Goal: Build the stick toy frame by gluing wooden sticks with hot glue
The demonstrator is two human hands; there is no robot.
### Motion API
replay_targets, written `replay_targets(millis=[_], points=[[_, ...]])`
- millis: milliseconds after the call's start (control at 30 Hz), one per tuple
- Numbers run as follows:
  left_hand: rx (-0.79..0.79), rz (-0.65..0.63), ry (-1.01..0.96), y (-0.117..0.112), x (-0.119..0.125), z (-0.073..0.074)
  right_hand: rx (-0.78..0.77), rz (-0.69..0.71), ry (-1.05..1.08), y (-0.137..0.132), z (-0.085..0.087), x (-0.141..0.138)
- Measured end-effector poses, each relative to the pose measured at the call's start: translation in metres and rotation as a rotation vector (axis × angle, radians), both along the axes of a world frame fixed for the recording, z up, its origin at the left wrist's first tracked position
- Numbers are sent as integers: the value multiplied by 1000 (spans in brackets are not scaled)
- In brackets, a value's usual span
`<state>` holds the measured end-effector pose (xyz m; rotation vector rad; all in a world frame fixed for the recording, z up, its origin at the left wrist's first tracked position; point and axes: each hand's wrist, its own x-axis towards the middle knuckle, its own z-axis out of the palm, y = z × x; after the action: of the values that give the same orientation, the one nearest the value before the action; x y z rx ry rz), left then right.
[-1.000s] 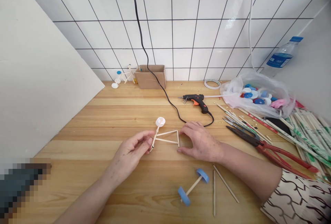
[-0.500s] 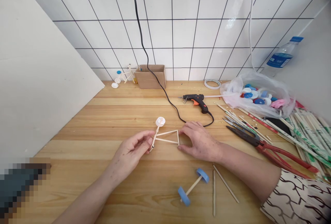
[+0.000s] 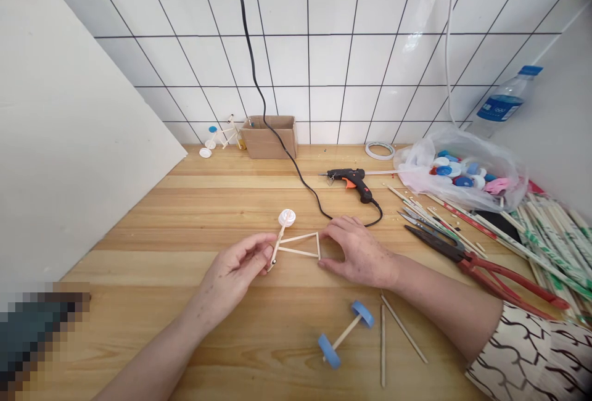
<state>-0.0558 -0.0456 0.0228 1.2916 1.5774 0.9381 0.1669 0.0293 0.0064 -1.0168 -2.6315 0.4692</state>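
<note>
Pinching a slim triangular wooden frame (image 3: 298,252), left hand (image 3: 235,274) and right hand (image 3: 361,257) grip opposite ends.

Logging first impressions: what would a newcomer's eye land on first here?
In the centre, a small triangular frame of thin wooden sticks with a white cap wheel: the left hand pinches its left end, the right hand touches its right end. Nearer the camera lies a stick axle with two blue cap wheels.

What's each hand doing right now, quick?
Left hand: closed, pinching the stick frame at its left end.
Right hand: open, fingertips against the frame's right end.
</note>
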Motion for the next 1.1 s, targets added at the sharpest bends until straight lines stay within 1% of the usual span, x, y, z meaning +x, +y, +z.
replay_targets(millis=[300,533,733,967,1033,1100], points=[[-7,-5,4,-1,-1,0,-2,-6,-2,1,1,0],[19,-4,11,-1,-2,-1,-59,10,33,4,2,4],[20,-15,15,-2,-2,0,-28,21,25,5,0,2],[11,-28,22,-1,-4,-2,-12,-3,23,3,-2,2],[21,-21,49,-1,-5,-3,-6,-1,23,2,-3,2],[97,18,139,-3,-5,-3,-4,2,22,2,-3,2]])
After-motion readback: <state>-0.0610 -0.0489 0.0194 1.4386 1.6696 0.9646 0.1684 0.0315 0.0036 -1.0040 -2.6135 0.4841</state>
